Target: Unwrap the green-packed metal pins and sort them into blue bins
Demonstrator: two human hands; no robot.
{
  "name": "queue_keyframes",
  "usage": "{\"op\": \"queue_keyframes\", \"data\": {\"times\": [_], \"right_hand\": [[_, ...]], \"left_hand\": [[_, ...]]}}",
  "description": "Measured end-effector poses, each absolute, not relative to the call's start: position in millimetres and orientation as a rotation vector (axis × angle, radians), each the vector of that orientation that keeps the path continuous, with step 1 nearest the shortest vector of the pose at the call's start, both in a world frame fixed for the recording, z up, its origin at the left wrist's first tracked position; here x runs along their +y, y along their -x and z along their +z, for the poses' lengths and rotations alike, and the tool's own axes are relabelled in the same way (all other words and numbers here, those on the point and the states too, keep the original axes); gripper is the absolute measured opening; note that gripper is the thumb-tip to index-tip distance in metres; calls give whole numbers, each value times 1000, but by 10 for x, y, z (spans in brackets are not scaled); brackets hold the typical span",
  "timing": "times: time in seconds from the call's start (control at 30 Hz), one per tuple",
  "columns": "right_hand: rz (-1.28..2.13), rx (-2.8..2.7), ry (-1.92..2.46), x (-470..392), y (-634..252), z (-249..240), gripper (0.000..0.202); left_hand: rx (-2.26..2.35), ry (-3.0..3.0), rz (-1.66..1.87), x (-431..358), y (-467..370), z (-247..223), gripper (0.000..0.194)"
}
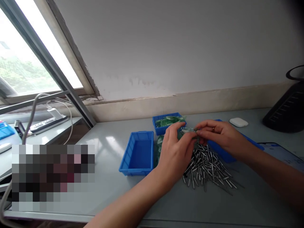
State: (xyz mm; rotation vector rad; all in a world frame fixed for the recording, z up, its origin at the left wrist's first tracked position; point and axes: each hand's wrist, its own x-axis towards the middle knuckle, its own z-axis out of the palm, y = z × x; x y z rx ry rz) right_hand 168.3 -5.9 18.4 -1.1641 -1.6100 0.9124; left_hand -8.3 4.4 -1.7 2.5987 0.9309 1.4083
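My left hand (174,147) and my right hand (217,134) meet above a pile of thin metal rivets (209,167) on the grey table. Between their fingertips is a small clear plastic bag (187,129), pinched by both hands. Whether anything is inside the bag is too small to tell. Green plastic bags (160,141) lie partly hidden behind my left hand. Further back, a blue tray (157,130) holds more green bags (169,120).
An empty blue bin (141,152) stands left of my left hand. Another blue bin (223,153) sits under my right wrist, near a phone (282,155). A white case (238,122) and a black bag (285,110) are at the right. A power strip (48,124) lies far left.
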Motion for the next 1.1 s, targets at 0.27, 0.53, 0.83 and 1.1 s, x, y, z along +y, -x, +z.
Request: {"op": "queue_keyframes", "data": {"times": [0.27, 0.53, 0.83, 1.1], "right_hand": [[910, -1581, 1234, -88, -1659, 193, 25], [919, -1670, 1288, -112, -1607, 212, 20], [795, -1791, 1314, -122, -1633, 203, 26], [771, -1766, 1353, -115, -1617, 205, 26]], "left_hand": [[970, -2898, 1514, 69, 90, -13, 13], [1097, -2835, 1215, 65, 91, -25, 16], [1124, -2725, 1028, 71, 86, -16, 15], [1122, -2839, 1210, 43, 70, -45, 11]]}}
